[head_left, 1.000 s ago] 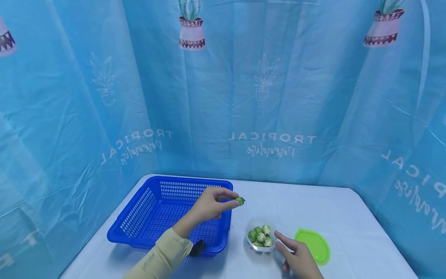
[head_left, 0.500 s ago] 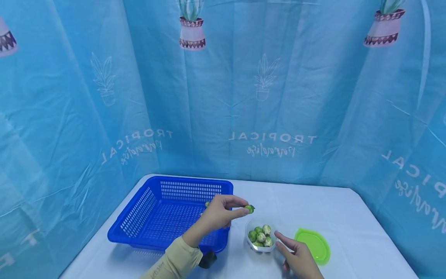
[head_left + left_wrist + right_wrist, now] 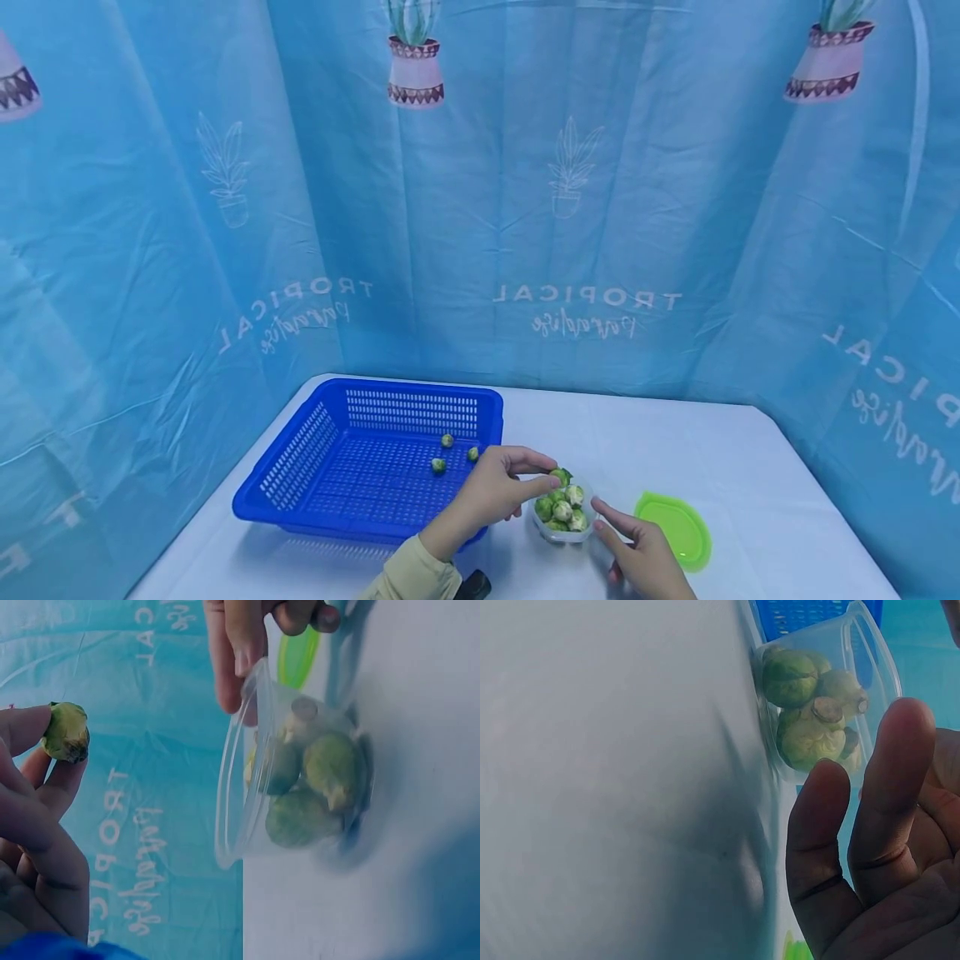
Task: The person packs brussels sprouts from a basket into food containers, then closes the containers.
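Note:
My left hand point(image 3: 498, 487) pinches a Brussels sprout point(image 3: 66, 733) between thumb and fingers. In the head view it is over the back left of a small clear plastic container point(image 3: 232, 825). Several Brussels sprouts point(image 3: 561, 509) lie inside the container, seen through its wall in both wrist views. My right hand point(image 3: 645, 554) holds the container's right side at the rim, thumb and index finger against it. Its other fingers point(image 3: 817, 817) are bent and free of the container.
A blue plastic basket point(image 3: 300, 521) stands left of the container, with a few Brussels sprouts point(image 3: 438, 466) in it. A green lid point(image 3: 678, 533) lies on the white tablecloth point(image 3: 675, 442) behind the right hand. Blue printed curtains point(image 3: 465, 208) enclose the table.
My left hand has moved right and towards me with the sprout, from the basket's right edge to above the container. Sprouts in the basket have come into view. My right hand stays put.

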Demonstrator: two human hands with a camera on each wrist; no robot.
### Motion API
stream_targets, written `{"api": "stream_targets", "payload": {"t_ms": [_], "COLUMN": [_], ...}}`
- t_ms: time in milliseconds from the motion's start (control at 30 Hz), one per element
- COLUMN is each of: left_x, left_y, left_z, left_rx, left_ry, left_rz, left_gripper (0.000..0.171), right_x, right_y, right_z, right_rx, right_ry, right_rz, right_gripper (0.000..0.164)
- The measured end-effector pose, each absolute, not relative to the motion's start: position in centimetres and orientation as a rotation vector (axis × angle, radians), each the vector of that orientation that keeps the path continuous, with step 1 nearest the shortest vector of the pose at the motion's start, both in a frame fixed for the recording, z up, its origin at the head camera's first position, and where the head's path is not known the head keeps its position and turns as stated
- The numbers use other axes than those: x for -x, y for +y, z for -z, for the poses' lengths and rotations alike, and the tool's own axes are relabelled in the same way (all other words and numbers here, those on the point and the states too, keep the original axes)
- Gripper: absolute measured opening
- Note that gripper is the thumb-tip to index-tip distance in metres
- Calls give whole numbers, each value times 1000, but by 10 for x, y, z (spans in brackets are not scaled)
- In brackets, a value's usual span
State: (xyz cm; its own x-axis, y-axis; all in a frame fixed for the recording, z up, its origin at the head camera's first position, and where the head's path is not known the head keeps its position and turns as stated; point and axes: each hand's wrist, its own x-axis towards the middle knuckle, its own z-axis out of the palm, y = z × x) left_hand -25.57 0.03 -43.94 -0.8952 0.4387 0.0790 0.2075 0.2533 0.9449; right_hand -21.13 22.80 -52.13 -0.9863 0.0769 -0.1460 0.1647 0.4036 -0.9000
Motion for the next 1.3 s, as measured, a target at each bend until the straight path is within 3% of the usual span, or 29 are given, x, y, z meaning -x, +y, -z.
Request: {"api": "stream_targets", "payload": {"t_ms": [500,867,1067,1300], "left_x": [239,231,242,249], "left_y": [20,47,48,45], "left_z": [439,478,492,499], "left_rx": [-579,-403,-305,-229], "left_ry": [2260,2222,2336,2399], "left_rz": [-1738,-1902,-1899,-1931], "left_gripper": [22,22,20,23], "right_x": [211,210,212,212], "right_y": [230,228,231,230], "right_z": [520,523,525,524], "right_rx": [-225,-196,-141,-162], "right_ry": [2569,2537,2552,2548], "right_rz": [1670,1726,1720,1705], "right_gripper": [53,67,54,55]}}
